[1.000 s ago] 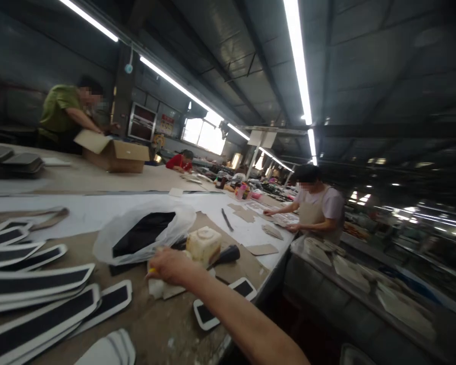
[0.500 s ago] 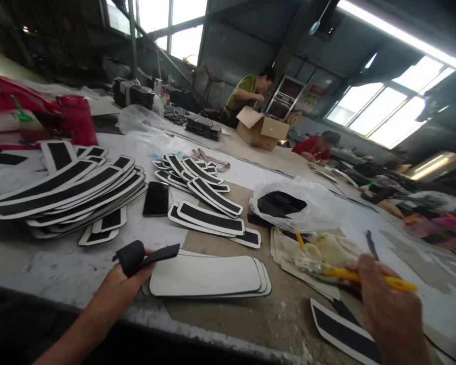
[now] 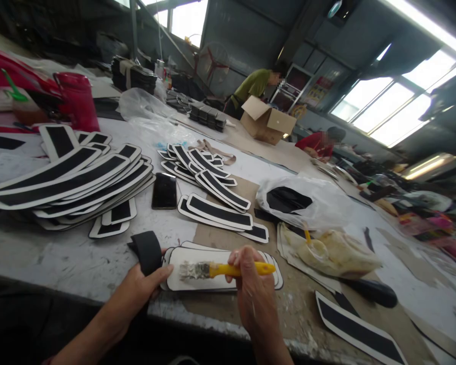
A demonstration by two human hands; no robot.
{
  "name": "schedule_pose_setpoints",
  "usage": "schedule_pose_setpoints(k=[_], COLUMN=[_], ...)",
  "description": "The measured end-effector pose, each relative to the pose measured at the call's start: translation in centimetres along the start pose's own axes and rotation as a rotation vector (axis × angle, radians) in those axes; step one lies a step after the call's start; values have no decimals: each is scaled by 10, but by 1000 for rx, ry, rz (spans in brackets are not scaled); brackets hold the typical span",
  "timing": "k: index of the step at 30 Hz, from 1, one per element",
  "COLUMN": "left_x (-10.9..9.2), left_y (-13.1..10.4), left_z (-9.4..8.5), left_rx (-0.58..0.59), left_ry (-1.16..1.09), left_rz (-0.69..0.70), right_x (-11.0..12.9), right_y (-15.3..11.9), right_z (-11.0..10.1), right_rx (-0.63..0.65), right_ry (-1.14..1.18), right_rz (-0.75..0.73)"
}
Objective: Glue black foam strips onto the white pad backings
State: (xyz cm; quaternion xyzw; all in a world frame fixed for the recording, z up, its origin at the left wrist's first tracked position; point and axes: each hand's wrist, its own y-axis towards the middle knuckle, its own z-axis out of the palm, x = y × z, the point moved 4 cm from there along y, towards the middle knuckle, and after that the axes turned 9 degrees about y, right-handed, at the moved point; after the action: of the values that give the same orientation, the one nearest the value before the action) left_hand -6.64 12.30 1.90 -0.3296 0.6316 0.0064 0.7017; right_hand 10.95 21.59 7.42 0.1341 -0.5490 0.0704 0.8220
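My left hand [image 3: 140, 284] grips a curled black strip [image 3: 147, 252], its thumb resting on the left end of a stack of white rounded pieces [image 3: 213, 284]. In my right hand [image 3: 251, 279] is a brush with a yellow handle [image 3: 222, 269]; its whitish, coated bristles lie over the top white piece. To the right sits a glue-smeared plastic bag [image 3: 342, 253] with another yellow handle [image 3: 307, 234] sticking up from it. A white-edged black piece [image 3: 359, 329] lies near the front edge at the right.
Piled black-and-white pieces [image 3: 68, 187] cover the left of the table, with a phone [image 3: 164, 191] beside them. More pieces [image 3: 220, 211] lie behind the stack. Further back are a clear bag [image 3: 323, 203], a red jug [image 3: 77, 101], a cardboard box [image 3: 268, 121] and two people.
My right hand has moved left with the brush, from beside the glue-smeared bag to the top white piece. My left thumb has come down on the stack's left end.
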Motion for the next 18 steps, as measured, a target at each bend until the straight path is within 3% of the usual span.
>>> schedule_pose_setpoints(k=[7,14,18], left_x=[7,14,22], left_y=[3,9,16], left_z=[-3,-5,-7], left_rx=[0,7,43], left_ry=[-34,4,59], left_rz=[23,48,53], right_x=[-3,-3,-1], right_y=[-5,-4,-4], right_z=[-3,15,13], right_rx=[26,45,58], right_ry=[-260,-204,-337], right_rz=[136,111,110])
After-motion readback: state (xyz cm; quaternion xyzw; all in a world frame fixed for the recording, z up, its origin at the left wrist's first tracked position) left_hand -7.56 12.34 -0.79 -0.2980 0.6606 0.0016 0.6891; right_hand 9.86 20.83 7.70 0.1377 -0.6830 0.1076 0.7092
